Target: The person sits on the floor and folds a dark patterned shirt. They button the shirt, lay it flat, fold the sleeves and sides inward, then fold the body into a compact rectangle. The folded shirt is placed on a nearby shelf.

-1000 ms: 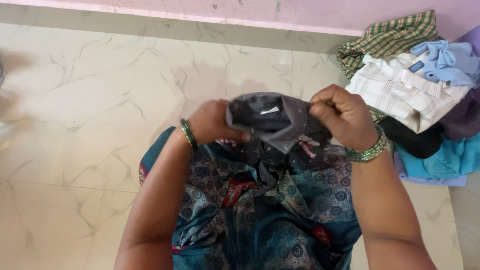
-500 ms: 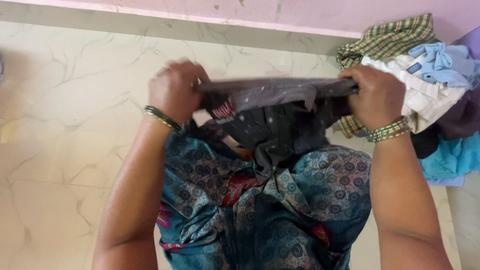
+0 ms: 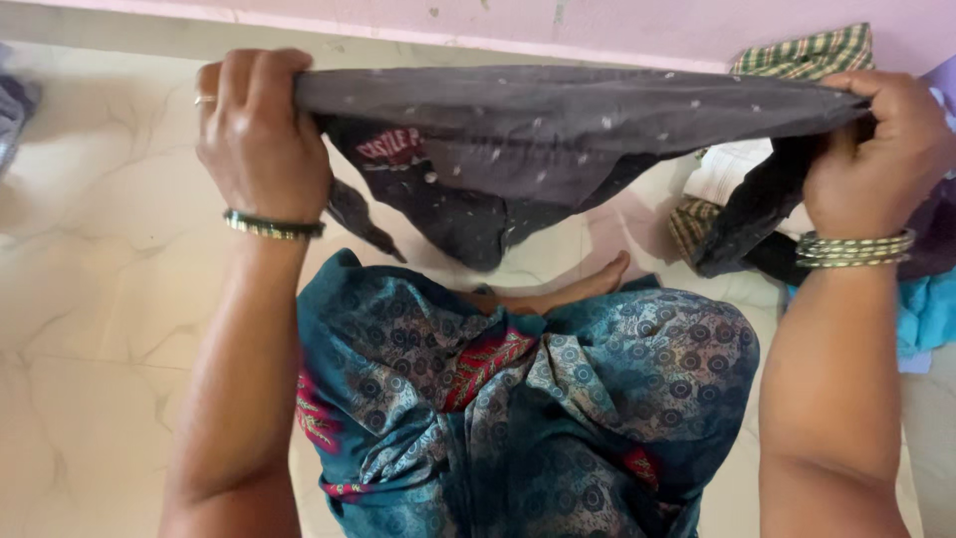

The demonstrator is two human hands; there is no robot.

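Dark grey shirt (image 3: 538, 139), white-specked, red printed patch: stretched level between both hands above the lap, lower part hanging slack. Left hand (image 3: 261, 130): fingers closed over the shirt's left edge; ring and green bangle. Right hand (image 3: 876, 149): clenched on the right edge; stacked green bangles. Lap: teal patterned garment (image 3: 538, 399), one bare foot (image 3: 588, 284) showing. Clothes heap (image 3: 797, 60), checked piece uppermost, just right of the shirt. Floor (image 3: 90, 299): pale marble tile, open leftward. Pink wall (image 3: 647, 25) behind.
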